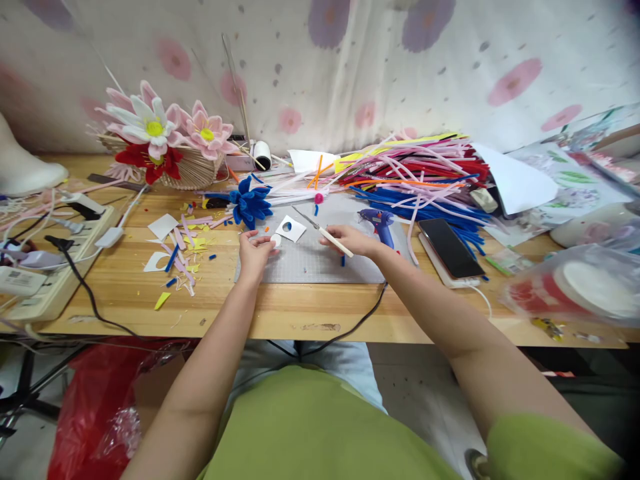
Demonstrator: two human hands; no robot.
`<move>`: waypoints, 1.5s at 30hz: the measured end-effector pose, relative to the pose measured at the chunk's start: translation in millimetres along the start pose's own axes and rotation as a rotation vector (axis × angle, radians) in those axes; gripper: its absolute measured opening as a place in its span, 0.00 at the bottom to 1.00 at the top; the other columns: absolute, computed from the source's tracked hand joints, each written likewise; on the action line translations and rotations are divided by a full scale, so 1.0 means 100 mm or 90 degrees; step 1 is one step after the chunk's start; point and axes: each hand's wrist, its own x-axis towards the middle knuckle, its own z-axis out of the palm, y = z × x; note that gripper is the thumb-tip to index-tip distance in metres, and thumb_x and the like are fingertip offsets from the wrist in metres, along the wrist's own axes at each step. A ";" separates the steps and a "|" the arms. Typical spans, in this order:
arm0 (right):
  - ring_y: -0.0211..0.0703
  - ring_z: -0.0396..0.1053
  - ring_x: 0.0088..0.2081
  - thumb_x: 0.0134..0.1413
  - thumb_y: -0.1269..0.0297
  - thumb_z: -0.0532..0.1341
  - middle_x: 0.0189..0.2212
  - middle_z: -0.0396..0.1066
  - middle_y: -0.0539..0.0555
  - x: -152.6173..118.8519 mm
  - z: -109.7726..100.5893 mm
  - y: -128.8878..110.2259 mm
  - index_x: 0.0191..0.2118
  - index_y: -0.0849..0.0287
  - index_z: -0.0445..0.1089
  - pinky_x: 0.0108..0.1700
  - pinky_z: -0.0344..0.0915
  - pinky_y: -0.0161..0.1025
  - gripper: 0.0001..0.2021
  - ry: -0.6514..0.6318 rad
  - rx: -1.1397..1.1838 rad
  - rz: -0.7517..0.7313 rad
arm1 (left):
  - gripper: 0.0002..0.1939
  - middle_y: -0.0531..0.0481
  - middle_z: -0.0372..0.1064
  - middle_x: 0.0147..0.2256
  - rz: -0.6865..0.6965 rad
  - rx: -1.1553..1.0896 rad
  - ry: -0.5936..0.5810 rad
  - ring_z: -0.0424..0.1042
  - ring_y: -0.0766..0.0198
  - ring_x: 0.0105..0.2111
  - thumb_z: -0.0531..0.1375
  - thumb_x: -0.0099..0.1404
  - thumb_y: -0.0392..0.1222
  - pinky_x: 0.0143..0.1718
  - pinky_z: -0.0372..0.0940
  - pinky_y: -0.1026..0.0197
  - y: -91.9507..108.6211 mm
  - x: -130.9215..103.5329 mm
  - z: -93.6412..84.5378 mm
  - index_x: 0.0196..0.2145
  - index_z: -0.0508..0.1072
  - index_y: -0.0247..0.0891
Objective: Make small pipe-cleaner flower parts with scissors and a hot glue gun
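Observation:
My left hand [255, 255] pinches a small white disc [277, 241] between thumb and fingers, above the left part of a grey cutting mat [300, 272]. My right hand [344, 239] grips cream-handled scissors [334, 240], seen nearly edge-on. Their metal blades point away and to the left. Between the hands lies a white square of paper [299, 231] with a round hole in it. A blue fuzzy flower [251, 203] rests just beyond my left hand. Past the blade tips is a small pink ball [319, 199] with a blue piece below it.
A blue glue gun [379, 223] lies right of my right hand, near a phone [450, 247]. Pipe cleaners [415, 177] are heaped behind. Scraps [187, 250], a power strip [65, 267] and a flower basket [195, 170] are leftward; a bagged cup [585, 287] stands right.

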 end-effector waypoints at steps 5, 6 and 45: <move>0.36 0.63 0.29 0.48 0.48 0.58 0.28 0.69 0.49 0.09 0.09 0.09 0.32 0.58 0.66 0.28 0.53 0.31 0.16 0.116 -0.148 0.037 | 0.23 0.56 0.67 0.26 0.016 0.029 -0.014 0.70 0.67 0.26 0.62 0.43 0.29 0.24 0.69 0.64 -0.01 0.02 -0.06 0.37 0.58 0.38; 0.36 0.64 0.29 0.49 0.50 0.58 0.30 0.70 0.50 0.11 0.11 0.10 0.34 0.58 0.66 0.28 0.54 0.31 0.15 0.127 -0.156 0.045 | 0.22 0.55 0.67 0.26 0.019 0.038 -0.020 0.70 0.67 0.26 0.62 0.43 0.30 0.23 0.68 0.64 -0.01 0.03 -0.09 0.36 0.59 0.38; 0.34 0.67 0.29 0.47 0.69 0.61 0.29 0.67 0.47 0.59 0.43 -0.20 0.42 0.59 0.65 0.36 0.63 0.35 0.13 0.333 0.044 0.111 | 0.16 0.52 0.66 0.31 0.129 -0.022 0.036 0.71 0.67 0.25 0.61 0.47 0.38 0.19 0.65 0.68 0.02 0.26 -0.64 0.35 0.63 0.36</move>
